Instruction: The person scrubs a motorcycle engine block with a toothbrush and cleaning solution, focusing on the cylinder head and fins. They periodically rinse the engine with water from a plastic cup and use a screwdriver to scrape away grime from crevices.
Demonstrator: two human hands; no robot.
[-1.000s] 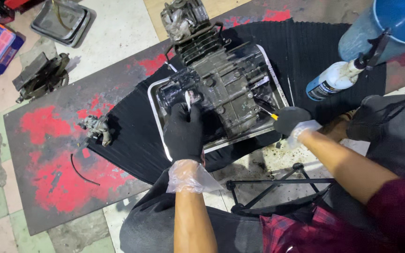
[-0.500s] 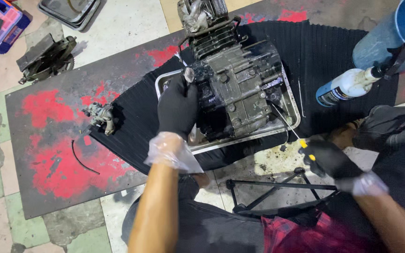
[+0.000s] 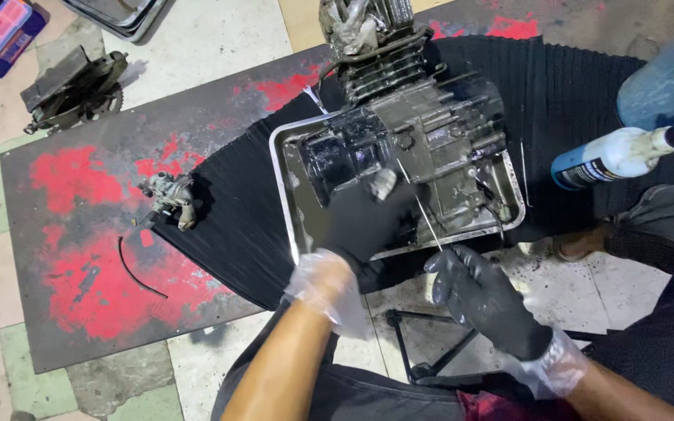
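Over the shiny metal tray (image 3: 291,204), the left hand in a black glove (image 3: 362,222) reaches up from a bent bare arm. Its fingers curl on a small grey bit against the dirty grey engine block (image 3: 419,140) in the tray. Nearer, the right hand in a black glove (image 3: 484,296) pinches a thin metal rod (image 3: 419,204) that pokes into the engine.

Each hand, left hand (image 3: 362,222) and right hand (image 3: 484,298), wears a black glove with a clear plastic cuff.
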